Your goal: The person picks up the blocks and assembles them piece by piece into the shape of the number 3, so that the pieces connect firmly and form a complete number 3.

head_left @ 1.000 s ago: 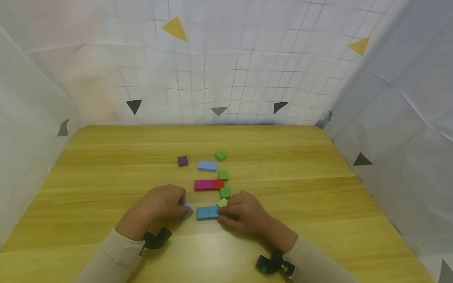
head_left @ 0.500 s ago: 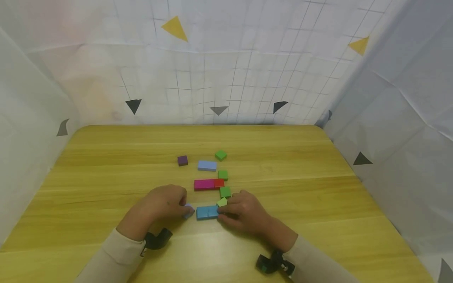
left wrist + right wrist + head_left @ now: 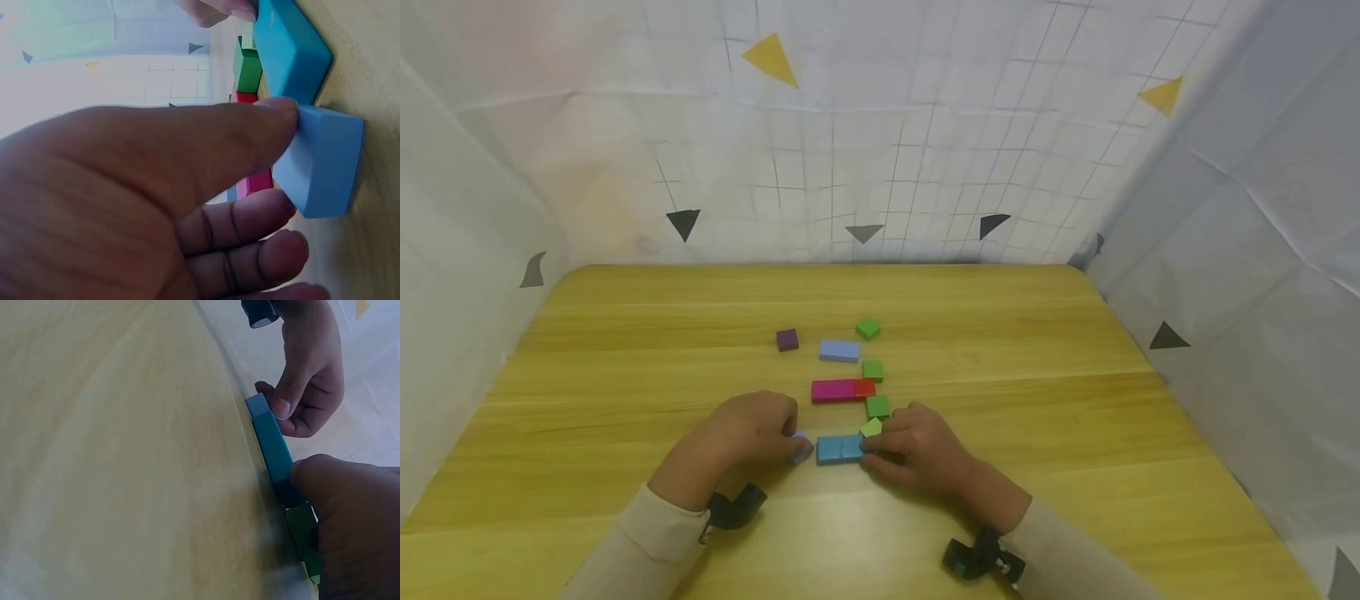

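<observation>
Low over the tabletop, my left hand [image 3: 752, 429] pinches a small light blue block [image 3: 331, 159] between thumb and fingers. Its near corner sits close beside the left end of a longer blue block [image 3: 839, 450]. My right hand [image 3: 921, 450] holds the blue block's right end, thumb on its near side; the other fingertips are partly hidden. A light green block [image 3: 871, 428] touches the right fingers' edge in the head view. Behind it lies a green block [image 3: 877, 407], then a magenta block [image 3: 832, 391] end to end with a red block [image 3: 864, 388].
Farther back on the wooden table [image 3: 625, 358] lie another green block [image 3: 872, 371], a periwinkle block [image 3: 839, 351], a dark purple block [image 3: 787, 340] and a turned green block [image 3: 868, 328]. White cloth [image 3: 820, 167] with grid lines and triangles hangs behind and at both sides.
My left hand has shifted slightly right, bringing the light blue block nearer the blue block and turning it a little. My right hand has stayed in place.
</observation>
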Demonstrator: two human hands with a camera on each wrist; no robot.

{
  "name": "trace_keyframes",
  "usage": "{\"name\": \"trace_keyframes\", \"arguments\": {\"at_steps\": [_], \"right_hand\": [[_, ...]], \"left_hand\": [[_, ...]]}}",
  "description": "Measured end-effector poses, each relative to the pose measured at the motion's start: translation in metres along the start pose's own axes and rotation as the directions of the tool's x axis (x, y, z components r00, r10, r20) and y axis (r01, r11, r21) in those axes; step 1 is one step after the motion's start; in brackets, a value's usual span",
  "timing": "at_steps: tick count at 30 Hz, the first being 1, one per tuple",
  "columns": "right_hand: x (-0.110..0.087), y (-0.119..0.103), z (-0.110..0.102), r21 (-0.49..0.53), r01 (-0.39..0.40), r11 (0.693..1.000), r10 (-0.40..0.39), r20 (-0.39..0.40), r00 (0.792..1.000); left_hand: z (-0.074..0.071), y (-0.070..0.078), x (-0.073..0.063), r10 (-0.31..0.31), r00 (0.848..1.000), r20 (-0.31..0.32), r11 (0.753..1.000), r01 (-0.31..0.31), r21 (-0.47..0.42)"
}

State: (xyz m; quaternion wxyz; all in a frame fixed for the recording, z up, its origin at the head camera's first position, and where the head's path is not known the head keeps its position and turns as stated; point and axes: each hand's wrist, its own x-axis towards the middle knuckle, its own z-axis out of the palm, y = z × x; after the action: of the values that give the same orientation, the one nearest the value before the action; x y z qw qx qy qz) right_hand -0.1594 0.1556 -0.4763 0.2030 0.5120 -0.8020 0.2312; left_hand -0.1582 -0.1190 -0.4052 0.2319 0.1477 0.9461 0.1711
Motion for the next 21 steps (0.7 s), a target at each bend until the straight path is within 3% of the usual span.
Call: {"name": "trace_keyframes", "arguments": {"at_steps": [21], "right_hand": [[0.0020, -0.0004, -0.0008, 0.003, 0.011, 1.000, -0.011, -0.002, 1.000]], "left_hand": [[0.0014, 0.0004, 0.0026, -0.004, 1.000, 0.004, 1.000, 0.004, -0.019]]}}
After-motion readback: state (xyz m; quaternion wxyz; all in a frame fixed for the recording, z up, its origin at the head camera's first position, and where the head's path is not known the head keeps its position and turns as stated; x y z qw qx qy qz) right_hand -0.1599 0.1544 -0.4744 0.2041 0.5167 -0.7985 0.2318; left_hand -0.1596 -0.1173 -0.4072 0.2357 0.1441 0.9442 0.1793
